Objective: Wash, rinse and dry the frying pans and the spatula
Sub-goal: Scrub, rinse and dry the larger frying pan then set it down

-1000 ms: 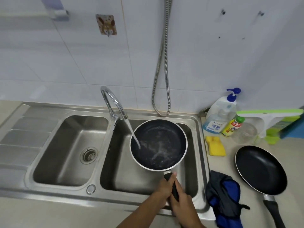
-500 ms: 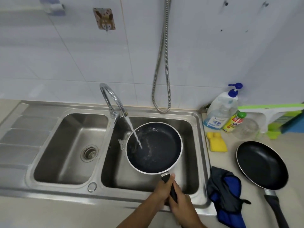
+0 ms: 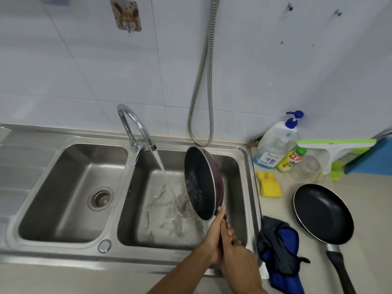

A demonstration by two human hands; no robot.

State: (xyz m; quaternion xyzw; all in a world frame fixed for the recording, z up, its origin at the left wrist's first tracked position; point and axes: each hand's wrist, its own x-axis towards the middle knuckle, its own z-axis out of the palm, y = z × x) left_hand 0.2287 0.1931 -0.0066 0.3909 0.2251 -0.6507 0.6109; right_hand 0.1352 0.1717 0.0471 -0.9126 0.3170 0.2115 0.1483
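Both hands on one handle. My left hand (image 3: 214, 236) wraps the dark handle (image 3: 224, 217) from the left, thumb laid straight up along it toward the pan. My right hand (image 3: 236, 251) is clasped just behind and to the right, fingers (image 3: 230, 230) curled round the same handle. The two hands touch.

The frying pan (image 3: 199, 183) stands up and away from my hands, tipped steeply on edge over the right basin (image 3: 238, 187). Black inside faces left, purple outside faces right. Wet streaks on the inner face; a sheet of water spills off the lower rim.

Ahead and left of my hands, the faucet (image 3: 135, 124) is running. Its stream (image 3: 161, 164) falls slanting just left of the pan's open face. I cannot tell whether it touches the pan. Splash marks on the basin floor in front of my left hand.

Further left, the second basin (image 3: 53, 177) with its drain (image 3: 100, 198).

Right of my right hand, on the counter: a dark and blue cloth (image 3: 280, 249) bunched just beside the sink edge. Beyond it the second frying pan (image 3: 322, 213) lies flat, inside up, handle pointing back toward me.

Ahead and right of my hands: yellow sponge (image 3: 269, 184), pump bottle (image 3: 275, 143), small yellow bottle (image 3: 291, 161), clear jar (image 3: 305, 168), green and white squeegee (image 3: 335, 145).

A metal hose (image 3: 203, 81) hangs in a loop on the tiled wall, above the held pan.
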